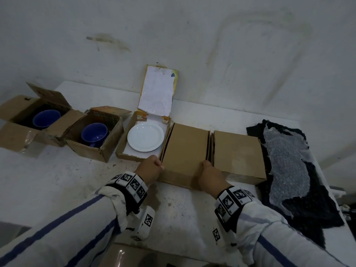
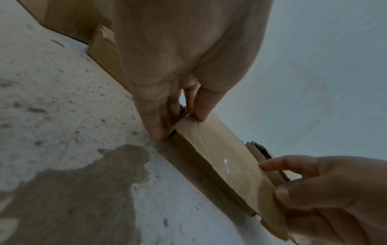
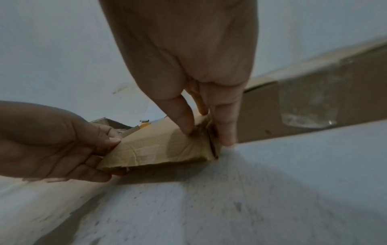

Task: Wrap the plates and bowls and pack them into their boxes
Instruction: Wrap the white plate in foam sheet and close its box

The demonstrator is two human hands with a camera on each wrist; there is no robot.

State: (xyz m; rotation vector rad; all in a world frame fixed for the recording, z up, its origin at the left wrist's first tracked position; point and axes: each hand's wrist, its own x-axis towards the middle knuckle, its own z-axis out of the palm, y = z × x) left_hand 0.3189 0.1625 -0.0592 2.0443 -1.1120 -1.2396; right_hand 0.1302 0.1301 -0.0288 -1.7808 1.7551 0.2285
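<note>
A flat brown cardboard box (image 1: 185, 151) lies shut in the middle of the table. My left hand (image 1: 152, 167) pinches its near left corner, thumb on top; in the left wrist view the box (image 2: 220, 149) shows edge-on. My right hand (image 1: 209, 171) pinches the near right corner of that box (image 3: 159, 145). To its left a white plate (image 1: 145, 137) lies unwrapped in an open box (image 1: 123, 149). Two blue bowls (image 1: 46, 118) (image 1: 94, 134) sit unwrapped in open brown boxes further left.
Another shut flat box (image 1: 238, 155) lies directly right of the held one. Bubble wrap (image 1: 285, 162) lies on a dark cloth (image 1: 312, 218) at the table's right edge. A white wall stands behind the table (image 1: 57, 174).
</note>
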